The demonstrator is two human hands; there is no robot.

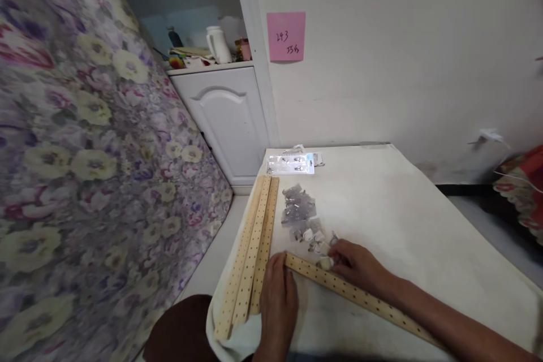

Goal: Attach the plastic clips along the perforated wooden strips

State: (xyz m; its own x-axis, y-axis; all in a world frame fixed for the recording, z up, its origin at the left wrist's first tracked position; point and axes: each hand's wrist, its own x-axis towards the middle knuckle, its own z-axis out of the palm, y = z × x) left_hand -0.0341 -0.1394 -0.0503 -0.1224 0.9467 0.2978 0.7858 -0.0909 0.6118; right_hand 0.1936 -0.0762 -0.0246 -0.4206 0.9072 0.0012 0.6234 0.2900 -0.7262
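Observation:
A long wooden strip (354,292) with rows of small holes lies slantwise across the near part of the table. My left hand (278,302) is closed on its left end. Over the middle of the strip reaches my right hand (358,266), fingers curled together at a small pale piece (325,263); the fingertips are partly hidden, so what they pinch is unclear. Just beyond lie several small whitish and metallic pieces (314,236). Farther back is a pile of small clear bags (299,206) with metal bits inside.
Several more holed wooden strips (253,243) lie lengthwise along the table's left edge. Clear blister packs (291,164) rest at the back by the wall. A floral curtain (106,169) hangs at left, beside a white cabinet (224,119). The cloth-covered table (403,226) extends right.

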